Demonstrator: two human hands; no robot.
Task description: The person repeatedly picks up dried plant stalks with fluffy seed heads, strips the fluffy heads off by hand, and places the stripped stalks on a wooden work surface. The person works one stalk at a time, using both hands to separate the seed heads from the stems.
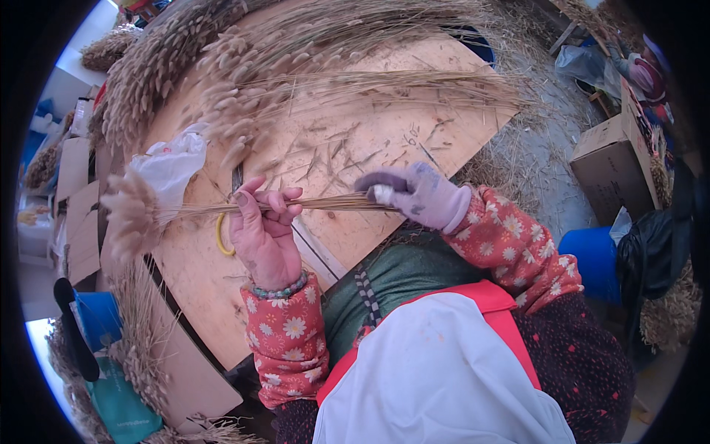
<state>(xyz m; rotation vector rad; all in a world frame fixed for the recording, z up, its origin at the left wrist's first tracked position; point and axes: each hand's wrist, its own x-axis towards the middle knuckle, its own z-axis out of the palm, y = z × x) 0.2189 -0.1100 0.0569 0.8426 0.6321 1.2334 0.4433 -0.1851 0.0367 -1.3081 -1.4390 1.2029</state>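
A small bunch of dried bunny-tail grass (333, 202) lies level across both hands, its fluffy heads pointing left. My left hand (266, 233), bare, has its palm turned up, and the stems run between its thumb and curled fingers. Around the stem ends on the right closes my right hand (419, 194), in a pale fabric glove with a white wrap at one fingertip. Behind the stems, near my left hand, a yellow-handled tool (223, 236) is partly hidden on the plywood board (211, 311).
Larger heaps of dried grass (233, 83) cover the board's far side. A white plastic bag (172, 161) lies at its left. Cardboard boxes (604, 166) and a blue bucket (591, 263) stand right. Another person (646, 72) is at the far right.
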